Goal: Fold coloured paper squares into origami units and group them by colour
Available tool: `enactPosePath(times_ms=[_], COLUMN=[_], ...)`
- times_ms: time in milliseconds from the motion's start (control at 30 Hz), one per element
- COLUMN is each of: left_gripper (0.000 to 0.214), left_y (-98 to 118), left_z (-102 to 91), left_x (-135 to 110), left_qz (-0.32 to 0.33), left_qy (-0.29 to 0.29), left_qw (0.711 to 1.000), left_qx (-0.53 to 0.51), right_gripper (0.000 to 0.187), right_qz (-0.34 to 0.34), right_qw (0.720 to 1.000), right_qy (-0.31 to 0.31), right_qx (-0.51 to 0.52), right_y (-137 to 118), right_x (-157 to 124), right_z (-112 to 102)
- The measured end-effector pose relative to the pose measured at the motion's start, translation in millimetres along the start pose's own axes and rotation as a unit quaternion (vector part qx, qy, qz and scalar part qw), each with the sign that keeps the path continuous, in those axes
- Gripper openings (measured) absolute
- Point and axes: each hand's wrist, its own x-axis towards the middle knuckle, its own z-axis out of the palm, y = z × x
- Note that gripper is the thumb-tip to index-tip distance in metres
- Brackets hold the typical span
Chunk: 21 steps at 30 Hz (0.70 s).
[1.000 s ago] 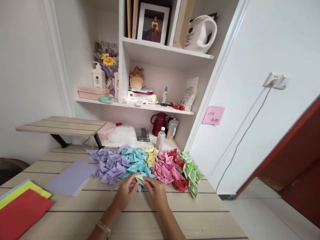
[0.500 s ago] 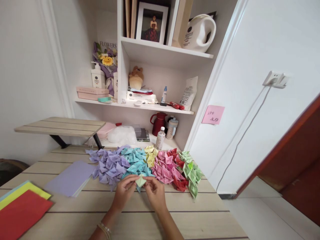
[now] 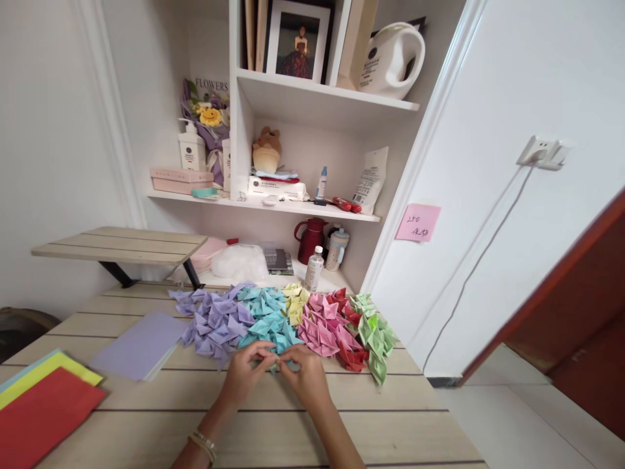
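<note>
My left hand (image 3: 250, 369) and my right hand (image 3: 300, 371) meet near the middle of the table, fingertips pinched together. Between them is a small light green folded paper (image 3: 274, 366), mostly hidden by the fingers. Just beyond the hands lies a heap of blue paper boats (image 3: 268, 319). Purple paper boats (image 3: 217, 322) are piled to its left. To the right are yellow ones (image 3: 294, 303), pink ones (image 3: 322, 324), red ones (image 3: 353, 358) and green ones (image 3: 377, 342).
Purple paper sheets (image 3: 139, 345) lie left of the boats, and red sheets (image 3: 46, 413) with yellow ones at the front left. A small raised wooden stand (image 3: 120, 244) sits at the back left. A clear bottle (image 3: 314, 269) stands behind the boats, before white shelves (image 3: 312, 94).
The light green paper showed as a flat diamond between my fingertips; now my fingers have closed over it and hide most of it. The view has shifted slightly.
</note>
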Motion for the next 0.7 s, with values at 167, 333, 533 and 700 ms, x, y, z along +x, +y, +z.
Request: enactPosePath(times_ms=[167, 333, 533, 700], left_gripper=[0.02, 0.017, 0.019, 0.021], left_y=[7, 14, 20, 23], left_z=[0.6, -6.9, -5.9, -1.3], left_x=[1, 2, 0, -1], left_qz=[-0.017, 0.028, 0.116, 0.105], left_qy=[0.056, -0.042, -0.082, -0.08], left_qw=[0.998, 0.998, 0.975, 0.981], left_qx=[-0.028, 0.044, 0.169, 0.143], right_gripper=[0.01, 0.009, 0.01, 0.011], right_qz=[0.018, 0.003, -0.009, 0.034], right_qw=[0.999, 1.0, 0.999, 0.998], right_qy=[-0.026, -0.016, -0.023, -0.045], right_qx=[0.006, -0.009, -0.041, -0.001], right_y=[0, -4, -9, -2], right_x=[-1, 0, 0, 1], right_z=[3, -1, -5, -5])
